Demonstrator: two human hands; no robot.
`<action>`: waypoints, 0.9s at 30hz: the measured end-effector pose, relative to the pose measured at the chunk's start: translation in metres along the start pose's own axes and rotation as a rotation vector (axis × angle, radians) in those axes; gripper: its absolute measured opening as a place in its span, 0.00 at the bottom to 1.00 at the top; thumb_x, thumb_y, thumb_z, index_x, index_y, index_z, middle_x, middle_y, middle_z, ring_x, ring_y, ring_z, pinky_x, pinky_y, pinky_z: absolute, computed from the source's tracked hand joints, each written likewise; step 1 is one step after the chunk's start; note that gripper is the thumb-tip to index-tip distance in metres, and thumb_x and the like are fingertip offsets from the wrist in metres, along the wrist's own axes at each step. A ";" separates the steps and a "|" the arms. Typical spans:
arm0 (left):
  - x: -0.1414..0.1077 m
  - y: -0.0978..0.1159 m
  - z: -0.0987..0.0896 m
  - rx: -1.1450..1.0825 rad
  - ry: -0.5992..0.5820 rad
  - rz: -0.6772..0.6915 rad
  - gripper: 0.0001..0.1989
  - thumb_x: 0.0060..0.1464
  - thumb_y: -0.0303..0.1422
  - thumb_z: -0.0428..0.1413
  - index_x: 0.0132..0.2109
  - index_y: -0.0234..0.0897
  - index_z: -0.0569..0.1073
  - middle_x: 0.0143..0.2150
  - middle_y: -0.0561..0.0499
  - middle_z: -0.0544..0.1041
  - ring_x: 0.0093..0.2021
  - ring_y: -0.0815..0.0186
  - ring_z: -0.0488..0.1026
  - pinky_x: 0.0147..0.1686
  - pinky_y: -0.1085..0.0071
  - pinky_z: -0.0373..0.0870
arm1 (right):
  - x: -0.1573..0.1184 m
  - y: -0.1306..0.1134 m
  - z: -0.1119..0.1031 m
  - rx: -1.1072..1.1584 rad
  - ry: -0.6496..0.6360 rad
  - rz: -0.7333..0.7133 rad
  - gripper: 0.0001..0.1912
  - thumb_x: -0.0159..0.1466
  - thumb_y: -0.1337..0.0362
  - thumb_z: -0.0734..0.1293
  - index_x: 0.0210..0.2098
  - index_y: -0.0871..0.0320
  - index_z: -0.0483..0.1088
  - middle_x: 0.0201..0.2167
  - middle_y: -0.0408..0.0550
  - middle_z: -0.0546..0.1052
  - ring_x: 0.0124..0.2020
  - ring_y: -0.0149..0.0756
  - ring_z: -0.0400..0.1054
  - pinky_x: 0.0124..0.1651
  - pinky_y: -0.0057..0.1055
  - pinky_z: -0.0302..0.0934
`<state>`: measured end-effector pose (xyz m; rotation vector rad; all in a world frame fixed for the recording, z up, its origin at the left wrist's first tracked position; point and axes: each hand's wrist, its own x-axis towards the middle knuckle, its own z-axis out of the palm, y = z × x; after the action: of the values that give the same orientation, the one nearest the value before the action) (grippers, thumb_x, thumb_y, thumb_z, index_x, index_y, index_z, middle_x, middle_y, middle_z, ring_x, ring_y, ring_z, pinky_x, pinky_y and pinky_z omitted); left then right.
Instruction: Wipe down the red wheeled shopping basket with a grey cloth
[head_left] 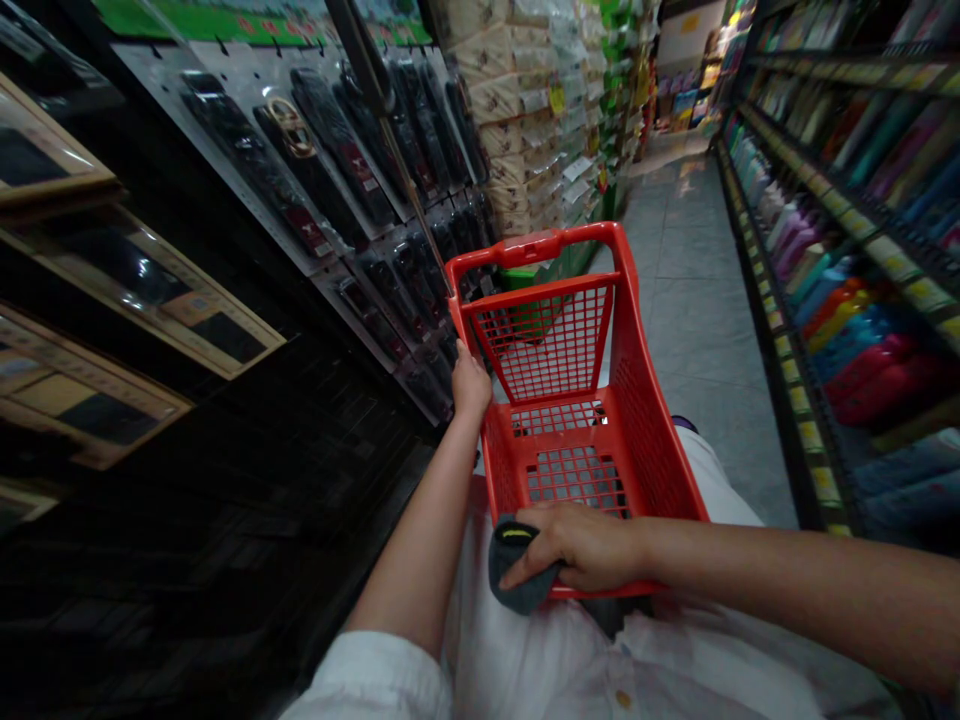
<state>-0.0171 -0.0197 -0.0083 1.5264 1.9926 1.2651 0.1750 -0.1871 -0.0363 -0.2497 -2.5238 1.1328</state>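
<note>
A red plastic shopping basket or cart (652, 400) with grid panels stands right in front of my body, and nothing lies in it. My left hand (471, 385) is closed on its left rim, near the far corner. Across the near end reaches my right hand (574, 548), its fingers pressed round a dark grey cloth (517, 590) with a small yellow-green mark. The cloth lies against the near left corner of the red basket. The undersides of both hands are hidden.
Packaged belts (330, 150) hang on a rack at the left, beside framed boxes (202, 310). Stacked beige packs (510, 120) stand ahead. A long shelf of colourful bottles and packs (862, 320) lines the right side of the grey tiled aisle (682, 260).
</note>
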 end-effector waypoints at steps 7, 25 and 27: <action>-0.005 0.000 -0.001 0.067 0.016 0.030 0.29 0.63 0.27 0.43 0.70 0.22 0.57 0.59 0.32 0.74 0.61 0.53 0.70 0.60 0.63 0.62 | 0.028 0.039 -0.001 0.421 0.645 0.466 0.32 0.46 0.80 0.62 0.48 0.55 0.77 0.44 0.46 0.77 0.46 0.38 0.72 0.51 0.35 0.65; -0.005 0.000 -0.009 0.132 0.015 0.094 0.29 0.62 0.30 0.45 0.69 0.28 0.61 0.56 0.34 0.77 0.55 0.51 0.75 0.56 0.61 0.66 | 0.081 0.046 0.053 0.679 1.008 0.616 0.28 0.59 0.66 0.67 0.60 0.50 0.67 0.59 0.49 0.71 0.61 0.40 0.65 0.67 0.43 0.54; -0.006 0.001 -0.009 0.137 0.017 0.097 0.28 0.62 0.30 0.44 0.68 0.28 0.61 0.57 0.34 0.77 0.57 0.52 0.74 0.56 0.61 0.66 | 0.086 0.048 0.051 0.664 1.051 0.607 0.27 0.58 0.68 0.67 0.58 0.52 0.68 0.58 0.49 0.72 0.60 0.39 0.66 0.67 0.41 0.55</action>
<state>-0.0207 -0.0286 -0.0042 1.6999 2.0765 1.2035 0.0767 -0.1642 -0.0818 -1.1119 -1.1020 1.4357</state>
